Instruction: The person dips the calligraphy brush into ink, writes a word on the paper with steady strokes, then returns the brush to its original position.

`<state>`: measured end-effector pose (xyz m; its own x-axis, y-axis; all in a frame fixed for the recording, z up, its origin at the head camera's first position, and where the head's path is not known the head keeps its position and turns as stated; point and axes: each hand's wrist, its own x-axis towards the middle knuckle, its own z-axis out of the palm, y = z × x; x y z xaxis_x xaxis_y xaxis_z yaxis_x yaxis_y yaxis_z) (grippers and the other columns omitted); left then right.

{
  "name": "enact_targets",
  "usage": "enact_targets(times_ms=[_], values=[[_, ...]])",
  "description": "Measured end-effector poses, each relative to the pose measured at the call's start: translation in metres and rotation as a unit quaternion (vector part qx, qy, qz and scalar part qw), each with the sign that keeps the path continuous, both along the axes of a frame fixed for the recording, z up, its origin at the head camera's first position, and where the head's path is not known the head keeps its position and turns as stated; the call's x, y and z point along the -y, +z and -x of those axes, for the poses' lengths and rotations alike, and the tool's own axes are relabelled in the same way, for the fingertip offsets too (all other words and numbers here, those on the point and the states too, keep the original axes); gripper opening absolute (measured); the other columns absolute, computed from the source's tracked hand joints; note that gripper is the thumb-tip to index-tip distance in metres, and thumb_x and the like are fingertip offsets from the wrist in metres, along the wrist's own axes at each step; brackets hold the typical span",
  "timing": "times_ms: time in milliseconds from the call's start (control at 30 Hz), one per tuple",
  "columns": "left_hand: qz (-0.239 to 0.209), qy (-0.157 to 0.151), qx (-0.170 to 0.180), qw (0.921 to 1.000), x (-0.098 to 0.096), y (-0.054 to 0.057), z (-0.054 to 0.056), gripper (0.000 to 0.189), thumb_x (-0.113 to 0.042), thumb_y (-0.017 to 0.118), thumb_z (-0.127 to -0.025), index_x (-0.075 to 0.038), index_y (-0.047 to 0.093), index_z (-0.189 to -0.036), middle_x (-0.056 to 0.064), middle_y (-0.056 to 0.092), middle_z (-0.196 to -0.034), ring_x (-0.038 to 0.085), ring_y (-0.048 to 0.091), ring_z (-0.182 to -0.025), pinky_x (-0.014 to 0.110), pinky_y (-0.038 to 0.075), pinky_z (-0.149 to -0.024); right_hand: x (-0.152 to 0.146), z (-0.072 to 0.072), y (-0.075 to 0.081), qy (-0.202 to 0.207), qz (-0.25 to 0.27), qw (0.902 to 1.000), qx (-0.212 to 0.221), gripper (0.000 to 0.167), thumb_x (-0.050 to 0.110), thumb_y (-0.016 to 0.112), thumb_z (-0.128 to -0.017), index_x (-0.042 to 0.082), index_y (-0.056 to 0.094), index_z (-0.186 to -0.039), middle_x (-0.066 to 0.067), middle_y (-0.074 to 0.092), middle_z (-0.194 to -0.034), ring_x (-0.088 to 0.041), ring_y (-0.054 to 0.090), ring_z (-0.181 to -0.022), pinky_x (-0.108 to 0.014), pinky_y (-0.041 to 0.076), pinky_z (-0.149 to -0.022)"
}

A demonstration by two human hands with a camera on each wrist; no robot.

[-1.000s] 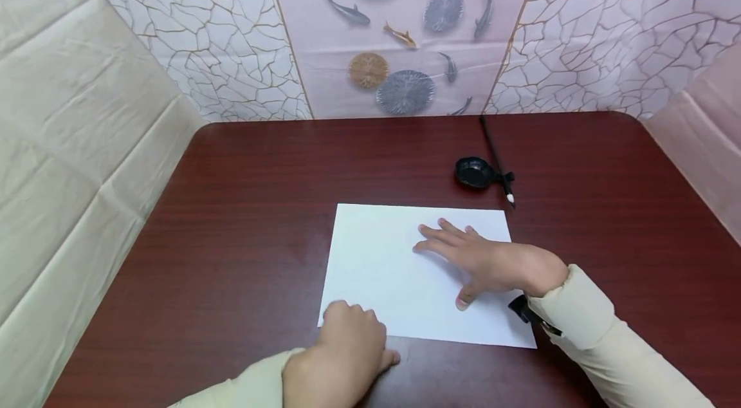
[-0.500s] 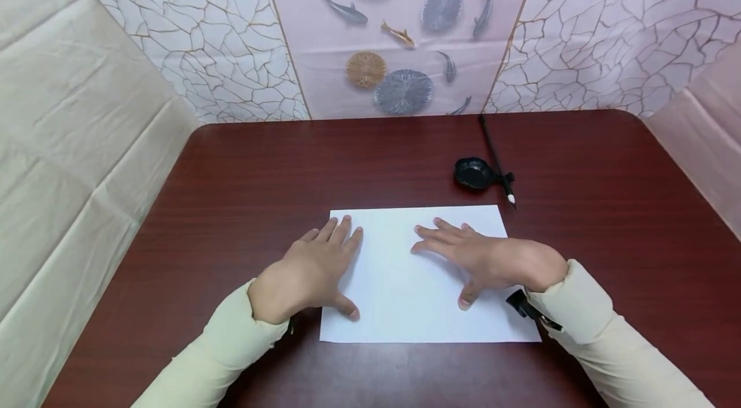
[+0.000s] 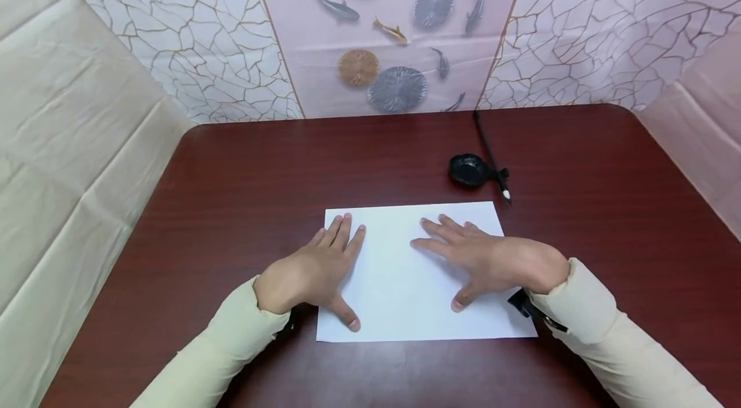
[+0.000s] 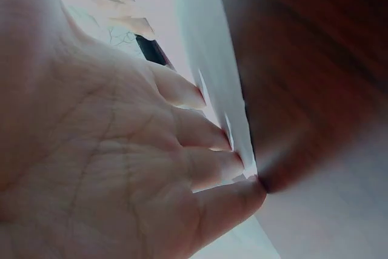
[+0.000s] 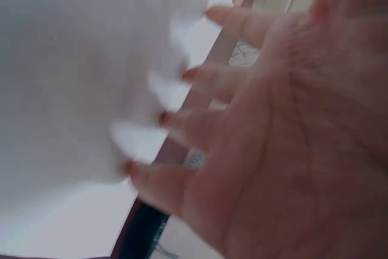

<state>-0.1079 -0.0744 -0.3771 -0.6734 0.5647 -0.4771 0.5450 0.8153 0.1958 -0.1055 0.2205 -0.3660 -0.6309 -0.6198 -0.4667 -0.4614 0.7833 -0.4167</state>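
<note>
A blank white sheet of paper (image 3: 393, 286) lies flat on the dark red-brown table near its front. My left hand (image 3: 315, 269) rests along the paper's left side, fingers straight and slightly spread, thumb pointing toward the near edge. In the left wrist view, its fingertips (image 4: 227, 141) touch the sheet, with the little finger by the paper's edge. Over the right half, my right hand (image 3: 480, 260) has its fingers spread and the tips touching the paper. The right wrist view shows those fingertips (image 5: 163, 119) on the white surface, with the palm raised off it.
Beyond the paper's far right corner stands a small black ink dish (image 3: 469, 170). A black brush (image 3: 488, 145) with a white-and-dark tip leans across its handle. The table (image 3: 249, 183) ends at a patterned cloth backdrop (image 3: 399, 28), with a plain cloth (image 3: 69, 157) on the left.
My left hand came from the near left corner up onto the paper's left side, its fingers straightening out. The sheet turned slightly, its near edge now more level. The right hand stayed in place.
</note>
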Motion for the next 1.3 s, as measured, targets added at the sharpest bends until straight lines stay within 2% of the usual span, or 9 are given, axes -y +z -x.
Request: enact_targets(times_ms=[133, 267, 500, 833, 933, 1033, 1100, 1167, 1300], values=[[0.006, 0.002, 0.005, 1.0, -0.001, 0.0, 0.003, 0.155, -0.074, 0.091, -0.063, -0.005, 0.002, -0.17, 0.025, -0.01, -0.174, 0.039, -0.008, -0.162, 0.054, 0.01, -0.13, 0.003, -0.005, 0.003, -0.039, -0.03, 0.9985, -0.022, 0.116, 0.039, 0.093, -0.081, 0.018, 0.022, -0.17, -0.018, 0.006, -0.177, -0.05, 0.003, -0.16, -0.074, 0.013, -0.122], [0.012, 0.008, 0.013, 0.9998, 0.0, -0.001, 0.006, 0.157, -0.074, 0.09, -0.063, -0.006, -0.002, -0.17, 0.024, -0.013, -0.174, 0.038, -0.012, -0.162, 0.053, 0.007, -0.131, 0.006, -0.008, 0.003, -0.066, -0.043, 0.9966, -0.023, 0.117, 0.038, 0.094, -0.08, 0.015, 0.021, -0.17, -0.02, 0.007, -0.176, -0.053, 0.004, -0.159, -0.076, 0.015, -0.12], [0.019, 0.007, 0.02, 0.9996, 0.001, 0.0, 0.011, 0.156, -0.073, 0.091, -0.064, -0.007, -0.004, -0.17, 0.022, -0.017, -0.174, 0.036, -0.014, -0.162, 0.051, 0.005, -0.131, 0.008, -0.006, -0.001, -0.074, -0.043, 0.9962, -0.018, 0.115, 0.038, 0.092, -0.082, 0.013, 0.022, -0.17, -0.022, 0.005, -0.176, -0.053, 0.002, -0.159, -0.075, 0.014, -0.121], [0.014, -0.006, 0.027, 0.9995, 0.005, -0.001, 0.027, 0.153, -0.072, 0.09, -0.067, -0.01, -0.006, -0.17, 0.018, -0.018, -0.174, 0.034, -0.016, -0.162, 0.048, 0.002, -0.131, 0.007, 0.002, -0.003, -0.082, -0.028, 0.9959, -0.027, 0.115, 0.037, 0.093, -0.081, 0.012, 0.024, -0.169, -0.024, 0.006, -0.175, -0.055, 0.002, -0.158, -0.076, 0.013, -0.12], [0.003, -0.012, 0.031, 0.9995, 0.009, -0.002, 0.031, 0.148, -0.07, 0.088, -0.072, -0.011, -0.006, -0.17, 0.017, -0.018, -0.175, 0.032, -0.016, -0.162, 0.047, 0.002, -0.131, 0.005, 0.004, -0.003, -0.084, -0.02, 0.9959, -0.025, 0.115, 0.037, 0.092, -0.081, 0.012, 0.023, -0.169, -0.024, 0.006, -0.175, -0.054, 0.001, -0.158, -0.076, 0.012, -0.121], [-0.027, -0.016, 0.032, 0.999, 0.015, 0.0, 0.037, 0.133, -0.065, 0.084, -0.082, -0.01, 0.001, -0.171, 0.017, -0.012, -0.176, 0.032, -0.011, -0.163, 0.047, 0.008, -0.131, 0.004, 0.004, -0.004, -0.089, -0.017, 0.9956, -0.023, 0.116, 0.038, 0.093, -0.079, 0.012, 0.023, -0.169, -0.024, 0.006, -0.175, -0.055, 0.0, -0.158, -0.076, 0.011, -0.121], [-0.05, -0.007, 0.033, 0.9982, 0.019, 0.002, 0.04, 0.122, -0.061, 0.08, -0.088, -0.01, 0.006, -0.171, 0.016, -0.006, -0.177, 0.032, -0.004, -0.164, 0.049, 0.015, -0.131, 0.004, 0.004, -0.004, -0.093, -0.02, 0.9953, -0.021, 0.117, 0.038, 0.093, -0.079, 0.012, 0.023, -0.169, -0.024, 0.006, -0.175, -0.055, 0.0, -0.158, -0.076, 0.011, -0.12], [-0.066, 0.018, 0.036, 0.997, 0.025, 0.004, 0.043, 0.112, -0.055, 0.078, -0.092, -0.01, 0.013, -0.171, 0.014, -0.001, -0.178, 0.031, 0.002, -0.164, 0.05, 0.021, -0.129, 0.003, 0.004, -0.005, -0.094, -0.021, 0.9952, -0.018, 0.118, 0.037, 0.094, -0.079, 0.012, 0.023, -0.169, -0.024, 0.006, -0.175, -0.055, 0.0, -0.158, -0.076, 0.01, -0.12], [-0.061, 0.075, 0.017, 0.9952, 0.038, 0.007, 0.049, 0.104, -0.05, 0.078, -0.094, -0.007, 0.021, -0.169, 0.013, 0.01, -0.177, 0.032, 0.015, -0.163, 0.056, 0.03, -0.124, 0.005, 0.006, -0.005, -0.088, -0.011, 0.9959, -0.017, 0.116, 0.037, 0.093, -0.08, 0.011, 0.024, -0.169, -0.024, 0.006, -0.175, -0.055, -0.001, -0.158, -0.076, 0.01, -0.12]])
